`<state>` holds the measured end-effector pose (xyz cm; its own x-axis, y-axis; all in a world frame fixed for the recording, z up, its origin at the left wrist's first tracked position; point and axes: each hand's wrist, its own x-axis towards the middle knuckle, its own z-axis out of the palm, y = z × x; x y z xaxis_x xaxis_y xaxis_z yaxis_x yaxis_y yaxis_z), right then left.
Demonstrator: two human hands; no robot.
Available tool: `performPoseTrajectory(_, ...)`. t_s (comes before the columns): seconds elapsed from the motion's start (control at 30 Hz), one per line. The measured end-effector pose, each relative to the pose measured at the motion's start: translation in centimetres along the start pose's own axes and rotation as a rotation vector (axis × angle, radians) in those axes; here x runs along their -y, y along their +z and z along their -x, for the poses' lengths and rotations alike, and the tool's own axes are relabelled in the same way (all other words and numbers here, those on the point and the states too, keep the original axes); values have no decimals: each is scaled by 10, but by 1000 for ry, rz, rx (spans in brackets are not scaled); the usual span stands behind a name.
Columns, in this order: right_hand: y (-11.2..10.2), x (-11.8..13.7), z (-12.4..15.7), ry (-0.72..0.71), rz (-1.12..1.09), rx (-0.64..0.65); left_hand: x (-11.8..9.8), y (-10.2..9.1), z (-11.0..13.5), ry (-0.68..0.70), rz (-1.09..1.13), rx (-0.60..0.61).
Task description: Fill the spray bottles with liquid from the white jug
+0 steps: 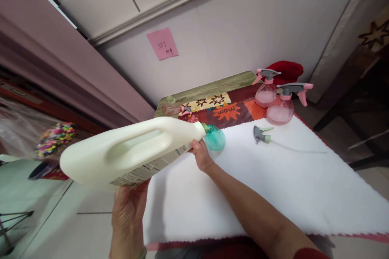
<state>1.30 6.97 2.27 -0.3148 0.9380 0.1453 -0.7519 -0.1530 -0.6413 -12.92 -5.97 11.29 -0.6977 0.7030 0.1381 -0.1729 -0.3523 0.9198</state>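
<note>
Where the bottle (216,141) sits by the cloth's (273,194) far edge, left hand (129,214) and right hand (201,157) grasp the tilted jug (94,158), seemingly for steadiness.

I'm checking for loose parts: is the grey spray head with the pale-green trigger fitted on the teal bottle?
No, the grey spray head lies on the white cloth, apart from the teal bottle.
</note>
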Motion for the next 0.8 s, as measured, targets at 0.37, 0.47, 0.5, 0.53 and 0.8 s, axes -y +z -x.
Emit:
performPoseTrajectory(0.37,0,0,0,10,-1,-8,-2,0,1,-4,-25,-11)
performPoseTrajectory(0.47,1,1,1,10,0,-9,-2,-1,0,-3,-34,-6)
performPoseTrajectory(0.5,1,2,1,10,1,-6,-1,-2,0,-4,-37,2)
performPoseTrajectory(0.53,1,2,1,11,2,-2,-1,-2,0,-3,-37,10)
performPoseTrajectory(0.8,2,3,0,12,1,-13,-2,4,2,-8,-35,-29)
